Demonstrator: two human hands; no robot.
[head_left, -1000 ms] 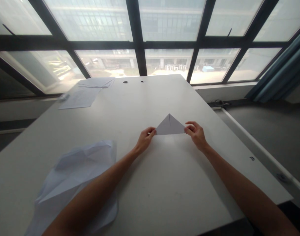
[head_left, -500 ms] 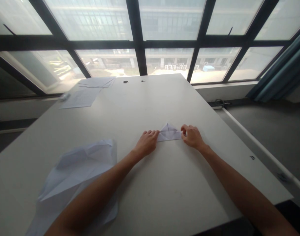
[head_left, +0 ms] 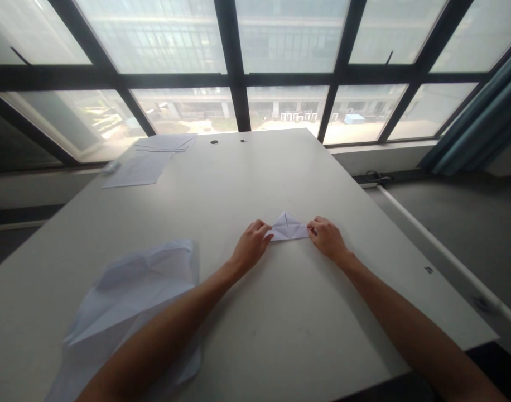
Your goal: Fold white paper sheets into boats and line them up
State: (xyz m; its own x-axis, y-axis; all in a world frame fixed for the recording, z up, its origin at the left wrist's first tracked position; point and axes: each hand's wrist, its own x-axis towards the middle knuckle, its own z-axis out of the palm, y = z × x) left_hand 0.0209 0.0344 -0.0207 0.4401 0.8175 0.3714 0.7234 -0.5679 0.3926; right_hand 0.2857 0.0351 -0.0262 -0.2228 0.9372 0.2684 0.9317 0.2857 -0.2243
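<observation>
Trainee: Where is the workpiece?

Instructor: The small white folded paper with a peaked top (head_left: 287, 228) is at the white rectangular table (head_left: 239, 318), between the two hands. Its peak points toward the window side; its long straight edge faces the person. A dark line runs down from the peak.

Trainee: State of each hand?

Instructor: The bare left hand (head_left: 252, 241) grasps the left end of the paper, thumb and fingers meeting at the corner. The bare right hand (head_left: 327, 237) appears to pinch the right end between its fingertips; the exact thumb contact is too small to confirm.

Trainee: Which step is in hand?

Instructor: Judging by the crease lines and the two-ended grip, a folding step: setting or aligning a fold along the lower band.

Trainee: What does the next move call for?

Instructor: Probably even tension at both ends, edges matched, then firm pressure along the crease. Uneven pull could skew the peak.

Trainee: Other material nearby?

Instructor: A large, creased white paper sheet (head_left: 130, 290) lies at near left, partly behind the left forearm. Flat white paper sheets (head_left: 136, 170) lie at the far left.
</observation>
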